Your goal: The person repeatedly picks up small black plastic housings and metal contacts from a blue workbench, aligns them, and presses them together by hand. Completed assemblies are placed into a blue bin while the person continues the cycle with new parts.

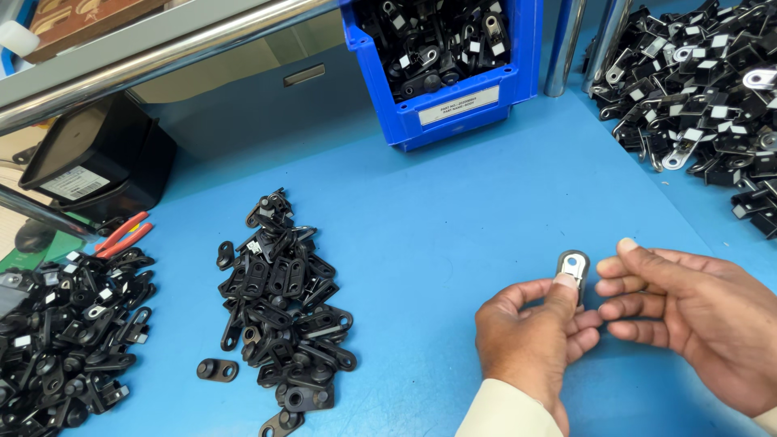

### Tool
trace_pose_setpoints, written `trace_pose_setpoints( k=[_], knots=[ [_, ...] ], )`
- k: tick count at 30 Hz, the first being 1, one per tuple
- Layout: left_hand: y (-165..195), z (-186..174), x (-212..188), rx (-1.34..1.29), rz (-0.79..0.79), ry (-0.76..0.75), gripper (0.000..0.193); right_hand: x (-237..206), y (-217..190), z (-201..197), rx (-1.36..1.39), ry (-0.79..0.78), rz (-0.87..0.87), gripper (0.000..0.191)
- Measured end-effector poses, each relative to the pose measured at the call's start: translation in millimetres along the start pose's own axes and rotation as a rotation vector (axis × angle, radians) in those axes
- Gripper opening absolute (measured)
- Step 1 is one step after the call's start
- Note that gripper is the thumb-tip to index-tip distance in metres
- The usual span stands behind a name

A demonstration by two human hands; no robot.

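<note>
Near the front right edge of the blue counter (453, 202), the person's left hand (530, 340) pinches a small black part with a silver eyelet end (574, 267) between thumb and fingers, its long axis standing roughly upright and pointing away from the person. The right hand (696, 324), fingers loosely curled and grasping nothing, hovers just beside the part on its right, the nearer free hand. A pile of black plastic clips (283, 307) lies well apart to the left, with a blue bin (441, 89) at the counter's back edge.
</note>
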State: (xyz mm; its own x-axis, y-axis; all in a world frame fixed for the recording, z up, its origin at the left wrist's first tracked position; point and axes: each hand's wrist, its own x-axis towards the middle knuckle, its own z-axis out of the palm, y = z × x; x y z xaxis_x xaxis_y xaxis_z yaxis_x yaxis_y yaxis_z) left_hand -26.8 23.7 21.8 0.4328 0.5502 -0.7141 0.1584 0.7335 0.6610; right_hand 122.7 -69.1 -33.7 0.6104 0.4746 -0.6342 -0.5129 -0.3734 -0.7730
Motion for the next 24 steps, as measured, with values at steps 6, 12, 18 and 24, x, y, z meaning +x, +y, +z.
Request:
trace_pose_setpoints(
  k=[6,12,18,24],
  knots=[
    [-2.1,-3.2,1.2,0.005,0.004,-0.086,0.032,12.5,12.5,-8.2,-0.157,-0.041,0.041,0.035],
    [-2.0,-0.2,-0.1,0.116,0.063,-0.032,0.027,12.2,11.2,-5.0,-0.118,-0.068,0.023,0.029],
    [3.0,2.9,-5.1,0.491,0.223,0.072,0.021,-21.6,13.0,14.1,-0.724,0.227,-0.459,0.024],
    [7.5,6.1,-10.2,0.55,0.233,0.133,0.023,-26.9,4.3,12.3,-0.461,0.211,-0.375,0.027]
  ],
)
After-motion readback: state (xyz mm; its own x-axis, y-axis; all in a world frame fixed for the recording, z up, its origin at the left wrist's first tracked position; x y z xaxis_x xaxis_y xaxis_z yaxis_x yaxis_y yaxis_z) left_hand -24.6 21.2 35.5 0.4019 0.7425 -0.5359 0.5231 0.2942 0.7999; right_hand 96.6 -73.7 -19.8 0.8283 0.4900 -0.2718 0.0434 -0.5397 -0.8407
